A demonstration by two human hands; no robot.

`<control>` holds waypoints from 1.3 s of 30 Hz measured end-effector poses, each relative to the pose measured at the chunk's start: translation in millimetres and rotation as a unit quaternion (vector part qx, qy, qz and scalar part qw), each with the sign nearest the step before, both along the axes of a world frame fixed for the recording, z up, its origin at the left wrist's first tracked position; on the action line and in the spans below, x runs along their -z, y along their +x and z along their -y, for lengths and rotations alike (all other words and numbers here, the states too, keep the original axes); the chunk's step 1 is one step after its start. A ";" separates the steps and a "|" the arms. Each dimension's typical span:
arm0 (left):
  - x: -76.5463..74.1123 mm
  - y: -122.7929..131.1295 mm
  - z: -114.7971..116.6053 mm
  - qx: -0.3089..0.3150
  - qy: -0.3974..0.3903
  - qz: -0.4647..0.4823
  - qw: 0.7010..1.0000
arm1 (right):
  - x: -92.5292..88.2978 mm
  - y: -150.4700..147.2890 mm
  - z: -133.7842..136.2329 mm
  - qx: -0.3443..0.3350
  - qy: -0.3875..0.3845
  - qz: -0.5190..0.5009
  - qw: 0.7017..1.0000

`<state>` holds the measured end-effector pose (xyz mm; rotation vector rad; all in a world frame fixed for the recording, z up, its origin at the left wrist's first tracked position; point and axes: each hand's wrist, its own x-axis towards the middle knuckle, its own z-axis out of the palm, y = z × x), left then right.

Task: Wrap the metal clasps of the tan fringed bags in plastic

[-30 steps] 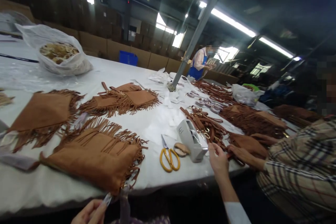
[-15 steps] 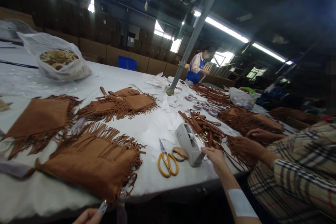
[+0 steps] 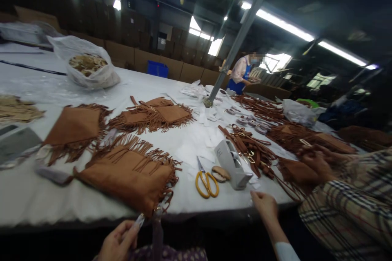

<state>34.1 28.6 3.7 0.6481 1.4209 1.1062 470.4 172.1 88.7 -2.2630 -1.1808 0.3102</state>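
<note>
A brown suede fringed bag (image 3: 128, 175) lies at the table's front edge, its near corner towards me. Beside that corner, my left hand (image 3: 120, 239) pinches a plastic-wrapped strap end (image 3: 139, 222) with a metal fitting near it. A wrapped strap (image 3: 157, 234) also hangs off the edge there. My right hand (image 3: 266, 209) is closed just in front of the grey tape dispenser (image 3: 234, 167), apart from it. A small pale bit, apparently tape, shows at its fingertips. Yellow-handled scissors (image 3: 207, 183) and a small tan pad (image 3: 221, 173) lie left of the dispenser.
More fringed bags (image 3: 75, 126) lie at left and mid-table. Brown straps with clasps (image 3: 245, 144) are heaped behind the dispenser. A co-worker's plaid sleeve (image 3: 339, 200) and hands are close on the right. A metal post (image 3: 235, 40) rises from the table; a plastic sack (image 3: 101, 77) stands back left.
My right hand has come away from the dispenser towards me, fingers pinched. My left hand still pinches the wrapped strap end. The view has turned left, bringing a second dispenser into sight.
</note>
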 end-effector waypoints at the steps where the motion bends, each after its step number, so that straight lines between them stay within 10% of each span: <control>1: -2.6 0.8 -0.4 -0.006 0.011 -0.001 1.000 | 4.0 -6.8 5.0 -0.004 -0.021 0.004 1.000; 6: -8.5 1.1 -5.2 -0.019 0.066 -0.058 0.996 | 26.5 -104.8 42.0 -0.192 -0.067 -0.126 0.971; 10: -9.2 -2.1 -1.7 -0.003 0.094 -0.130 0.987 | 20.8 -219.5 75.4 -0.399 -0.130 -0.277 0.864; 15: -13.6 -6.5 3.1 0.037 0.142 -0.219 0.964 | 22.3 -295.5 80.2 -0.464 -0.119 -0.308 0.822; 26: -11.7 -11.1 4.3 0.059 0.167 -0.225 0.958 | 42.9 -320.1 83.0 -0.382 -0.132 -0.247 0.881; 32: -0.7 -9.2 5.0 0.049 0.148 -0.111 0.982 | 68.7 -321.2 87.8 -0.305 -0.203 -0.495 0.788; 39: -9.3 -10.0 7.1 0.008 0.171 -0.180 0.969 | 77.1 -322.1 86.2 -0.291 -0.197 -0.527 0.774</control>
